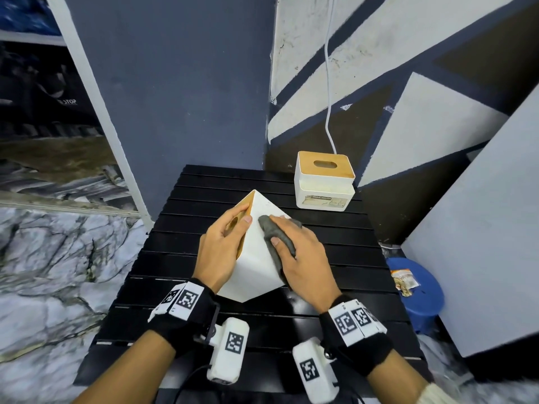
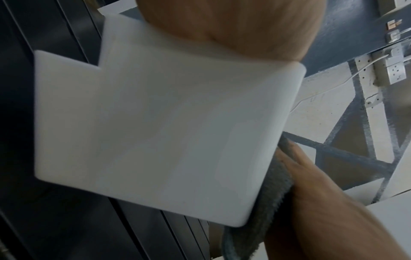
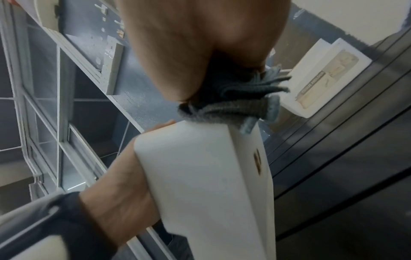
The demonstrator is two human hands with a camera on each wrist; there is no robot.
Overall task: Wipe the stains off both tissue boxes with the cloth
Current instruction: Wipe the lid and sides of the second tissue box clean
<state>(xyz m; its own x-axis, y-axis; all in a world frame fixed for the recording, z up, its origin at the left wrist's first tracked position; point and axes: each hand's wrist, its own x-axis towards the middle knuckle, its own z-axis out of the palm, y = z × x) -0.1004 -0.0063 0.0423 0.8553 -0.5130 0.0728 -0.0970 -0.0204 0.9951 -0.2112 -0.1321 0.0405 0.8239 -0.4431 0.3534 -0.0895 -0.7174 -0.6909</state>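
A white tissue box (image 1: 256,252) with a wooden lid stands tilted on one corner in the middle of the black slatted table (image 1: 350,258). My left hand (image 1: 224,243) grips its lid side, fingers curled over the wooden top. My right hand (image 1: 297,255) presses a bunched grey cloth (image 1: 275,234) against the box's white right face. The same box (image 2: 155,132) fills the left wrist view, with the cloth (image 2: 266,202) at its lower right edge. In the right wrist view the cloth (image 3: 233,98) sits on the box (image 3: 211,184). A second white tissue box (image 1: 323,182) stands upright at the table's far right.
A white cable (image 1: 328,83) hangs down the painted wall behind the second box. A blue stool (image 1: 420,290) with a small packet on it stands right of the table. A white panel (image 1: 481,243) leans at the right. Marbled floor lies to the left.
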